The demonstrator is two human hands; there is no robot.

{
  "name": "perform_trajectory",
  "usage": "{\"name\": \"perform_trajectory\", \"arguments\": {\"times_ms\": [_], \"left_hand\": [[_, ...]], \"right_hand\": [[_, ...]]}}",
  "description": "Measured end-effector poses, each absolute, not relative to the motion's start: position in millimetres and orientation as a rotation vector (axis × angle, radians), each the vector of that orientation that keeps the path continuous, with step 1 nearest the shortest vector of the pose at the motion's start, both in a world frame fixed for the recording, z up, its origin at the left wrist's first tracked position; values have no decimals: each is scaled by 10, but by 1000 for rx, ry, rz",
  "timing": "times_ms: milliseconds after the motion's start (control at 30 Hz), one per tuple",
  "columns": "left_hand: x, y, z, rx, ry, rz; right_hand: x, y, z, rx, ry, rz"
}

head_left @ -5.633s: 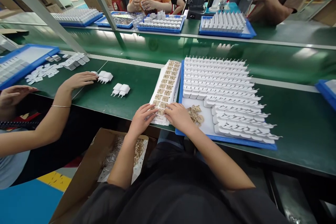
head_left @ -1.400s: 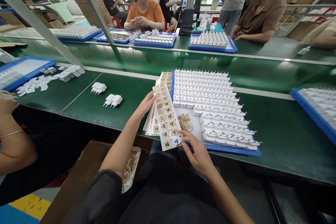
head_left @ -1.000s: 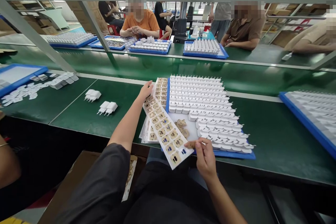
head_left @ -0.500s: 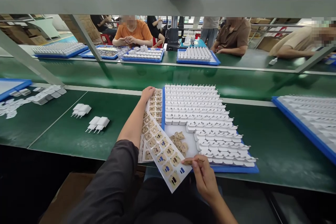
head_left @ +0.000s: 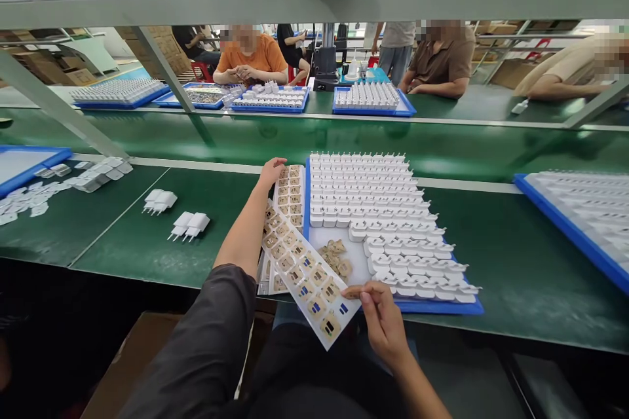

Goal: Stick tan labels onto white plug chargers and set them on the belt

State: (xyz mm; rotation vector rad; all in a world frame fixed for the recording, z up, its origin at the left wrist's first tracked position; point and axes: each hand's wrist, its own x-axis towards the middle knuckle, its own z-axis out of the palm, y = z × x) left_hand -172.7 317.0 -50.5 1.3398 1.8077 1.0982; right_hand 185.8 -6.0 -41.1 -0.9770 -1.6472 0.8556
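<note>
The left hand point(head_left: 272, 172) is stretched forward at the far end of the label sheet point(head_left: 304, 273); its fingers are curled over the sheet's top edge, so the grip itself is hard to make out. The right hand point(head_left: 381, 317) pinches a small tan label point(head_left: 354, 291) between thumb and forefinger, just over the near edge of the blue tray point(head_left: 442, 307) of white charger plugs point(head_left: 373, 203). Since half a second ago, the sheet lies nearly the same, tilted off the stack.

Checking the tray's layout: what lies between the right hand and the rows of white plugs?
In the head view, a small pile of tan stickers on the tray's bare floor.
</note>
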Motion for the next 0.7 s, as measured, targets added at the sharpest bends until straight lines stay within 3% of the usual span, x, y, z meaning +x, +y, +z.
{"name": "perform_trajectory", "arguments": {"times_ms": [367, 700], "left_hand": [[-1696, 2016, -598, 1114, 1643, 1192], [-1521, 1955, -359, 1190, 1584, 1124]], "right_hand": [[1904, -144, -504, -781, -1241, 1008], [1883, -139, -504, -792, -1023, 1070]]}}
